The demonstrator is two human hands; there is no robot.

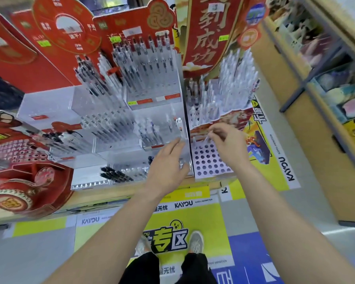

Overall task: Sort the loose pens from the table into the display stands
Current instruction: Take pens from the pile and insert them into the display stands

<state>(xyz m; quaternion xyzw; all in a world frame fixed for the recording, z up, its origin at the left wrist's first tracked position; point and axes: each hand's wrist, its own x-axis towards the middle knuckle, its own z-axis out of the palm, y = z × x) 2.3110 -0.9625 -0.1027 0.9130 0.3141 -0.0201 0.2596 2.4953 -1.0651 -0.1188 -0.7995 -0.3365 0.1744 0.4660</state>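
Note:
My right hand (228, 144) pinches a thin clear pen (205, 139) between thumb and fingers, tip down over the white perforated stand (210, 160) with its rows of round holes. My left hand (168, 162) reaches forward with fingers loosely spread, at the front edge of a clear acrylic stand (162, 128) that holds several clear pens; whether it holds anything I cannot tell. Loose black and clear pens (121, 173) lie in a low tray at the table's front. A tall cluster of clear pens (232, 87) fills the back of the perforated stand.
Red cardboard display boards (205, 33) rise behind the stands. A red ornamental box (27, 185) sits at the left of the table. A wooden shelf unit (324, 95) with goods runs along the right. Yellow and blue floor stickers lie under my feet.

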